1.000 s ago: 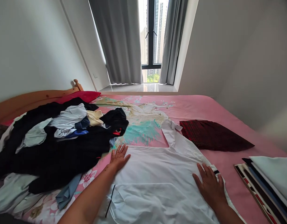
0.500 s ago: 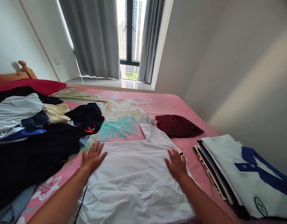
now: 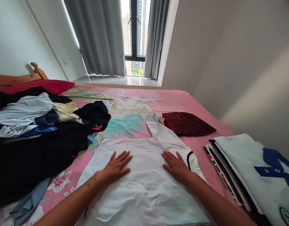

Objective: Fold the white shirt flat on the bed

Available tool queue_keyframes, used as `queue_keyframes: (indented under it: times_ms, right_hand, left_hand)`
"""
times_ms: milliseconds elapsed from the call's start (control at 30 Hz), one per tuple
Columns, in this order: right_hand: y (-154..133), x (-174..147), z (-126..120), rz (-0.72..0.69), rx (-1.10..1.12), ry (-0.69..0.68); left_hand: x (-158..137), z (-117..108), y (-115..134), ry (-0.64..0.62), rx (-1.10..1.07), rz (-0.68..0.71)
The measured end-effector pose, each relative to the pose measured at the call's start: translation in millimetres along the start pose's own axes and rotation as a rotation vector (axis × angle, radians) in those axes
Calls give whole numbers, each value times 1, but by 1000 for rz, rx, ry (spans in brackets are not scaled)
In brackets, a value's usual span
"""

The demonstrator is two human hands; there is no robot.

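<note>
A white shirt (image 3: 144, 185) with black trim lies spread on the bed, its collar end pointing away from me. My left hand (image 3: 116, 165) rests flat on the left half of the fabric, fingers stretched out. On the right half, my right hand (image 3: 176, 166) also lies flat with fingers extended, close to a curved black stripe. Wrinkles run across the cloth below both hands. Just beyond the collar, to the right, is a dark red plaid garment (image 3: 188, 124).
A loose heap of clothes (image 3: 45, 153), mostly black, covers the left side. To the right stands a stack of folded clothes (image 3: 245, 163) with a white and blue polo on top. A red pillow (image 3: 45, 85) lies by the wooden headboard (image 3: 15, 78). Pink floral bedding (image 3: 170, 97) lies beneath.
My left hand has slid inward from the shirt's left edge. My right hand has shifted slightly inward, off the right edge. The view has turned a little to the left.
</note>
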State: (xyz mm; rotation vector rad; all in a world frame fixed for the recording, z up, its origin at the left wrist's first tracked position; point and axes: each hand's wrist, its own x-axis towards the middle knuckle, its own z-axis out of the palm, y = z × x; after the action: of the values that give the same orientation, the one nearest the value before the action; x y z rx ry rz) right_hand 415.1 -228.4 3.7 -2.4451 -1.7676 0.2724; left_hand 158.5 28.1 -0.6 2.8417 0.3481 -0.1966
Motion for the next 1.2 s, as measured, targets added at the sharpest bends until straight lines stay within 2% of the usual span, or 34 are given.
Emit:
queue_keyframes:
  times_ms: [67, 133, 167, 233, 333, 400, 467, 600, 800, 933, 1033, 1200]
  right_hand:
    - [24, -1, 1, 100, 16, 48]
    - [56, 2, -5, 172, 46, 169]
    - [72, 6, -10, 217, 79, 252]
    - [100, 21, -20, 300, 181, 348]
    - [118, 55, -32, 573, 444, 279]
    - [117, 79, -38, 708, 610, 226]
    - [111, 100, -40, 736, 679, 213]
    - [107, 130, -36, 752, 640, 169]
    - [109, 145, -29, 768, 570, 157]
    - [107, 140, -31, 726, 585, 176]
    - [98, 126, -40, 701, 684, 221]
    - [74, 69, -60, 562, 994, 337]
  left_hand:
    - [-15, -1, -35, 6, 22, -229]
    - [-29, -9, -76, 40, 67, -476]
    - [-34, -14, -94, 59, 83, -554]
    - [-37, -25, -121, 108, 84, -590]
    - [-20, -36, -139, 186, 34, -499]
    - [0, -38, -142, 202, 23, -456]
    - [20, -38, -144, 193, 26, -434]
    - [46, -35, -155, 174, 16, -404]
    - [52, -41, -155, 150, 3, -426]
    - [45, -53, -141, 185, -22, -433]
    - [31, -67, -127, 221, -51, -404]
    - [-15, -82, -97, 298, -78, -376]
